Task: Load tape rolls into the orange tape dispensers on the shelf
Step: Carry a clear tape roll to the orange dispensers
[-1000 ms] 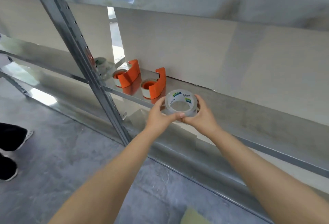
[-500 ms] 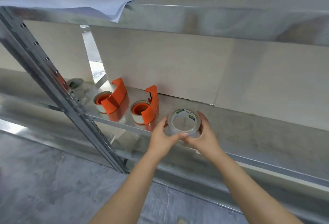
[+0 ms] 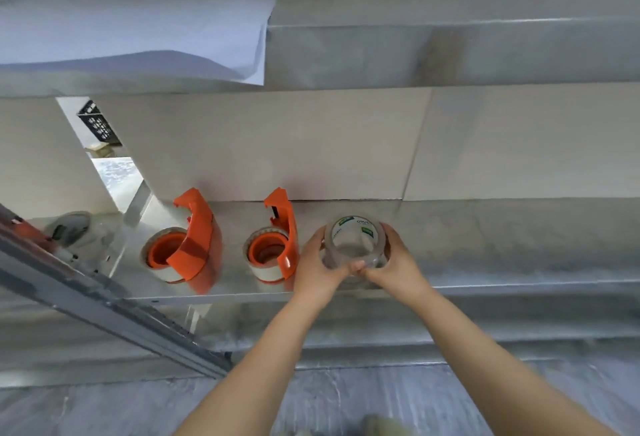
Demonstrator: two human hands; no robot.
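Note:
A clear tape roll (image 3: 353, 240) with a green-and-white printed core sits between my two hands just above the metal shelf (image 3: 502, 248). My left hand (image 3: 320, 264) grips its left side and my right hand (image 3: 393, 262) grips its right side, thumbs meeting at the front. To the left on the same shelf stand two orange tape dispensers, each holding a tape roll: one (image 3: 277, 238) right beside my left hand, the other (image 3: 187, 245) further left.
Another tape roll (image 3: 71, 228) lies at the shelf's far left behind a slanted metal upright (image 3: 104, 311). A white paper sheet (image 3: 145, 20) hangs over the upper shelf. A white wall panel backs the shelf. Grey floor lies below.
The view has swung to face the shelf squarely and come closer. Both hands have carried the clear tape roll further in over the shelf, right of the dispensers.

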